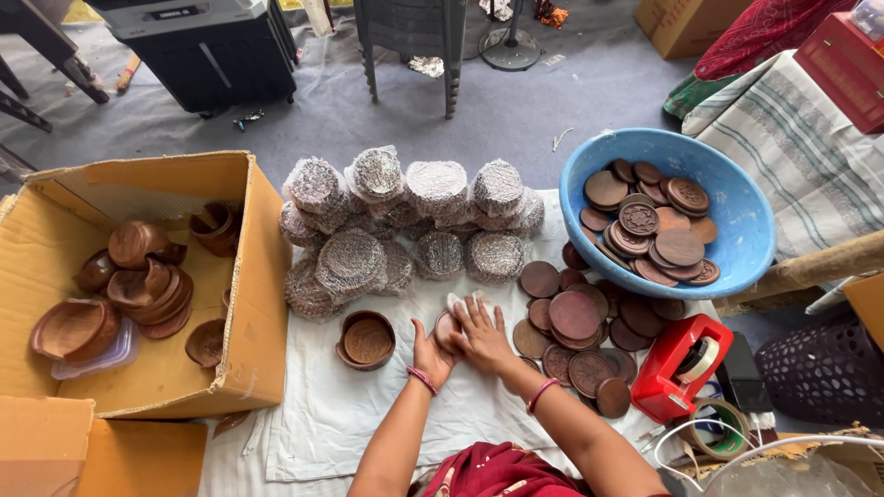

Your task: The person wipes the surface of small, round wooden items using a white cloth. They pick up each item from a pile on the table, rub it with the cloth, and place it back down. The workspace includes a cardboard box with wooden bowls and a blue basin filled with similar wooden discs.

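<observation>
Low in the middle of the head view, my left hand holds a round brown wooden coaster by its edge. My right hand lies flat over the coaster with a white cloth under its fingers. Both hands rest on a white sheet spread on the floor. A round wooden coaster holder sits just left of my left hand. A loose pile of carved wooden coasters lies right of my right hand.
Several plastic-wrapped coaster stacks are piled beyond the hands. A blue bowl at right holds more coasters. An open cardboard box at left holds wooden bowls and holders. A red tape dispenser and a tape roll lie at lower right.
</observation>
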